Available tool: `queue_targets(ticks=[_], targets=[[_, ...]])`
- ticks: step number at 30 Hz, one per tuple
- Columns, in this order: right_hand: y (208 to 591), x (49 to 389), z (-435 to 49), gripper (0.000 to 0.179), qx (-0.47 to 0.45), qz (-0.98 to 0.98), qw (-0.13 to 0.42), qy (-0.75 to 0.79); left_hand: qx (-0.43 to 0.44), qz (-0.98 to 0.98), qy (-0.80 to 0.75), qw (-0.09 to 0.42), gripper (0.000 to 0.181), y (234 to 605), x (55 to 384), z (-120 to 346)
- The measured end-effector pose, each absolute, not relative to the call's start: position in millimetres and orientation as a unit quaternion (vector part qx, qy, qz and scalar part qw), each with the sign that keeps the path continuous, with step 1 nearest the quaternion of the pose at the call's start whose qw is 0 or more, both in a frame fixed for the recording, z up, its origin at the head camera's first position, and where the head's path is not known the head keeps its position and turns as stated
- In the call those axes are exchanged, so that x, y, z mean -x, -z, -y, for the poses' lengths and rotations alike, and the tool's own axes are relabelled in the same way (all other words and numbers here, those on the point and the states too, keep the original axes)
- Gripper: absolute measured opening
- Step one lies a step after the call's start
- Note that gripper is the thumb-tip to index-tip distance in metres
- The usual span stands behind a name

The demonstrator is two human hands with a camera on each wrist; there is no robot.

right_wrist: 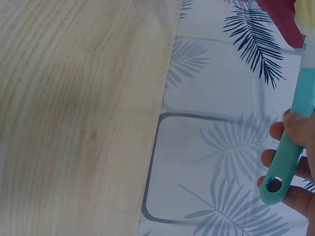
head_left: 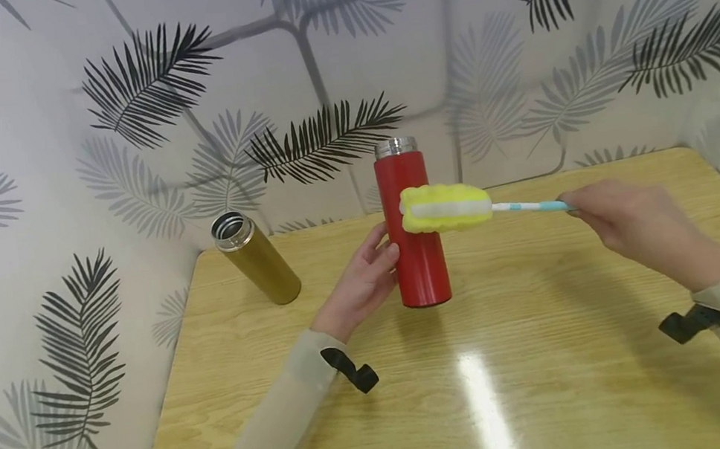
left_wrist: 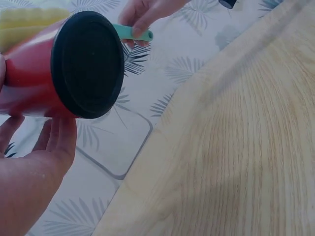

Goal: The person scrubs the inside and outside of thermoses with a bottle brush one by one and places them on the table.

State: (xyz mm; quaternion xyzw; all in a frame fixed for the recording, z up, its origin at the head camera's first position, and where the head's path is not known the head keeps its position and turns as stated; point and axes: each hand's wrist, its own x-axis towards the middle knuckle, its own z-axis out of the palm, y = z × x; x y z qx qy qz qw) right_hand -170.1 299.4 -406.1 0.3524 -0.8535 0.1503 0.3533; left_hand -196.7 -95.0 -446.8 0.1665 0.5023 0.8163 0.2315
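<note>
A red vacuum flask with a bare steel neck is held upright by my left hand, whose fingers wrap its left side. Its black base faces the left wrist camera. My right hand grips the teal handle of a bottle brush. The brush's yellow and white sponge head lies level across the front of the flask in the head view; whether it touches the flask I cannot tell.
A gold flask, its mouth uncovered, stands at the table's back left. Beneath both hands lies the wooden table, with a leaf-patterned wall covering behind it. Black straps circle both wrists.
</note>
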Motion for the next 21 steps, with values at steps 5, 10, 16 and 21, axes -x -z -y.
queue_targets(ticks=[5, 10, 16, 21], targets=[[414.7, 165.2, -301.0, 0.058, -0.365, 0.861, 0.319, -0.154, -0.161, -0.519, -0.808, 0.228, 0.098, 443.6, 197.4, 95.8], [422.9, 162.8, -304.6, 0.06, -0.388, 0.86, 0.295, -0.151, -0.122, -0.53, -0.81, 0.221, 0.1, 439.4, 197.8, 97.1], [426.3, 161.6, -306.1, 0.056, -0.412, 0.85, 0.292, -0.147, -0.114, -0.523, -0.818, 0.209, 0.059, 439.8, 197.6, 100.1], [421.2, 162.1, -306.2, 0.056, -0.397, 0.852, 0.313, -0.139, -0.138, -0.509, -0.819, 0.225, 0.046, 441.5, 197.0, 99.8]])
